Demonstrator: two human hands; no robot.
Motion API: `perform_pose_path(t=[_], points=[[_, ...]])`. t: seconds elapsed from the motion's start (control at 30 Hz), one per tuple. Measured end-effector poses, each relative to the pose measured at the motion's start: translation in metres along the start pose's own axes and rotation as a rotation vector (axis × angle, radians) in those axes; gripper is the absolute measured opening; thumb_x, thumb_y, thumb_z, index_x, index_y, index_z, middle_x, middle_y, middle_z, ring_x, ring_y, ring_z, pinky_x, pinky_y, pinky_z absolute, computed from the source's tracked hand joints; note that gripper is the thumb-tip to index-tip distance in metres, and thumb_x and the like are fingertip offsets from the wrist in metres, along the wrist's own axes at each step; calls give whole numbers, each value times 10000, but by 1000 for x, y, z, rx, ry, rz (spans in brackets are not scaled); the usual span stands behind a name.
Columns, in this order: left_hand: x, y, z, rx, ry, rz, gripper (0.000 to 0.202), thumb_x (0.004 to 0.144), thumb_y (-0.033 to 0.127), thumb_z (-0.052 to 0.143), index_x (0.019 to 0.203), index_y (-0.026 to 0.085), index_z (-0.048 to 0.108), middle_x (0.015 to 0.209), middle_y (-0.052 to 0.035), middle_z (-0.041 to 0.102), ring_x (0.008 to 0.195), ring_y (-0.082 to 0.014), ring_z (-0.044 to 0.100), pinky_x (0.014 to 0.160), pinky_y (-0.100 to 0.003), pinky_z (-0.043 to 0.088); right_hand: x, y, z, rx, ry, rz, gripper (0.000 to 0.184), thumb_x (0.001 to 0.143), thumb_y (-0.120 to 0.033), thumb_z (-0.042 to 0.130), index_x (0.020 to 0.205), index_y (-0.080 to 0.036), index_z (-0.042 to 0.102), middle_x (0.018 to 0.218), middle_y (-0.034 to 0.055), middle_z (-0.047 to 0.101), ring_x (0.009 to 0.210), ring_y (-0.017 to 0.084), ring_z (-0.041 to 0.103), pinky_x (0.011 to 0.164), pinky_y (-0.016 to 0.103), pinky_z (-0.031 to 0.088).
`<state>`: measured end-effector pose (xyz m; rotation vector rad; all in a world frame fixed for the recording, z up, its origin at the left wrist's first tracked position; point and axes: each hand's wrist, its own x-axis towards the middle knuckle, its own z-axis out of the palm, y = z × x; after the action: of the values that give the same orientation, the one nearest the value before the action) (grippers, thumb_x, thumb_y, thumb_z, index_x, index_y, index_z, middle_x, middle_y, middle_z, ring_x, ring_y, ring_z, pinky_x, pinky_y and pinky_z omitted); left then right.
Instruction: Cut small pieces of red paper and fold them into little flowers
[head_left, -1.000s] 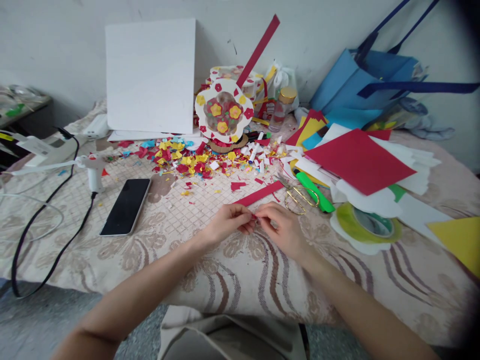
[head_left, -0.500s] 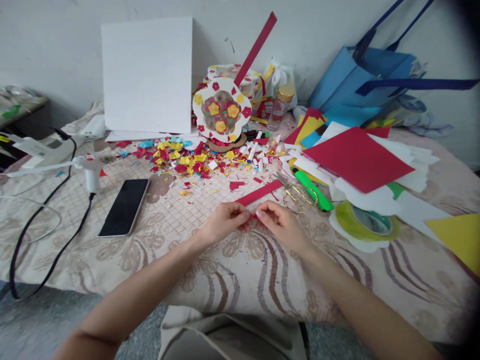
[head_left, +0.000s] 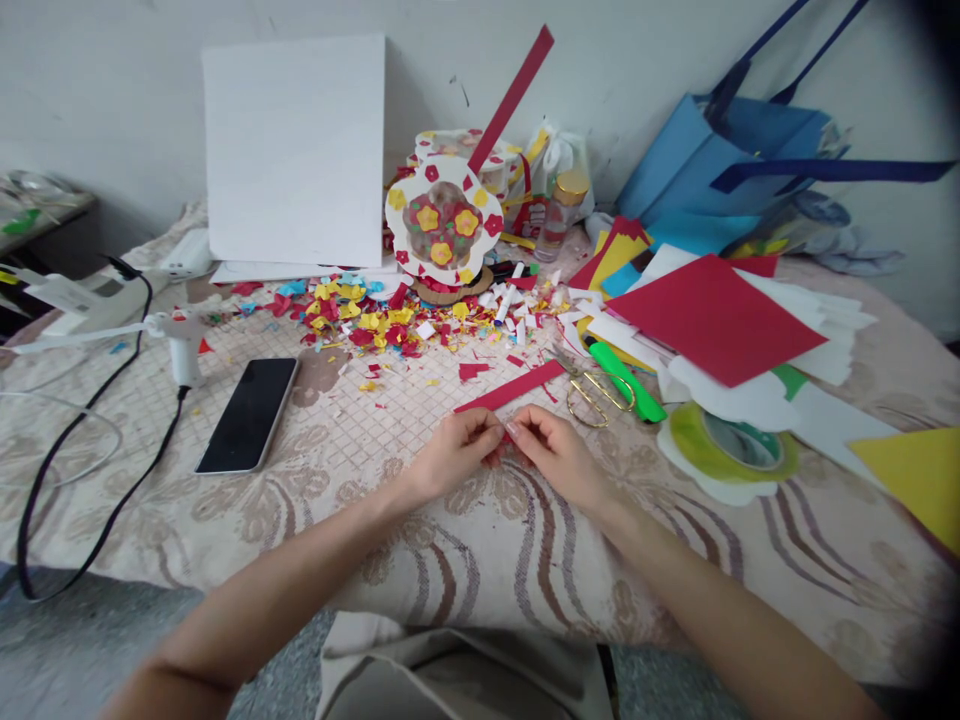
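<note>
The person's left hand [head_left: 452, 457] and right hand [head_left: 561, 457] meet over the cloth-covered bench [head_left: 825, 560], close to its near edge. The fingers [head_left: 491, 432] of both hands are pinched narrow, tips almost touching each other, and between them they hold a small bit of red paper [head_left: 501, 453], mostly hidden by the fingertips. How it is folded I cannot tell.

Just beyond the hands a long red paper strip [head_left: 512, 386] lies flat on the cloth, slanting up to the right, its near end right beside the left fingertips. To the right of the strip lie gold scissors [head_left: 598, 396] and a green marker [head_left: 627, 381], and further right a roll of yellow-green tape [head_left: 731, 445] sits on white paper. A big red sheet [head_left: 712, 318] tops a stack of coloured paper behind them.

A dark phone [head_left: 248, 413] lies well to the left, near a white glue gun [head_left: 182, 342] with a black cord. Paper scraps [head_left: 375, 322] are strewn behind, in front of a flower decoration [head_left: 444, 221] and a white board [head_left: 296, 150].
</note>
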<state>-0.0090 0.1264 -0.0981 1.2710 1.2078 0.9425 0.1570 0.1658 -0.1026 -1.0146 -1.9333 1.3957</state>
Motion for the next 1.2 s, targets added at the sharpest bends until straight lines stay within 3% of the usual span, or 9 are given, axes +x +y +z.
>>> perform_pose_path(t=[0.2,0.33,0.47,0.8,0.9,1.07,1.2], points=[[4,-2,0,-251,-50,-100,224,747,332,641,766,125,559,676,-10,613,616,-103,598,612,-234,474,2,2,0,180,29,80,233,873,-412,494,767,-204,502,607,-35,520,518,110,493,492,237,413],[4,-2,-2,-275,-21,-97,170,740,272,646,776,119,580,662,-5,617,605,-97,602,609,-230,482,2,-1,-3,148,11,63,227,873,-403,506,775,-199,516,615,-38,515,544,112,521,525,241,436],[3,-3,-1,-302,-75,-113,188,713,250,682,813,116,596,711,-26,652,656,-114,631,644,-243,502,1,0,-3,118,29,66,236,875,-413,498,775,-200,518,605,-32,526,526,114,507,502,242,426],[3,-5,0,-308,-80,-152,252,713,334,693,800,117,599,706,-36,663,663,-126,639,649,-256,515,3,5,-1,156,13,103,243,862,-432,504,779,-203,518,614,-26,546,517,117,507,494,243,423],[6,-5,-6,-256,2,-119,252,734,355,664,793,121,589,689,-25,647,622,-110,618,609,-236,501,1,1,-5,64,-22,44,204,864,-390,512,790,-201,521,666,-21,550,559,115,514,518,239,422],[10,-2,-16,-114,182,-38,229,754,342,635,801,123,587,718,-34,652,575,-79,562,540,-193,446,-12,-9,7,-285,-301,-153,108,808,-301,614,815,-204,567,718,-13,573,637,123,535,580,245,419],[10,-2,-18,-83,170,-33,225,755,345,631,797,129,584,731,-43,658,601,-93,574,531,-191,439,-23,-9,29,-594,-213,-300,116,749,-227,662,745,-202,549,753,14,582,718,167,544,640,288,421]])
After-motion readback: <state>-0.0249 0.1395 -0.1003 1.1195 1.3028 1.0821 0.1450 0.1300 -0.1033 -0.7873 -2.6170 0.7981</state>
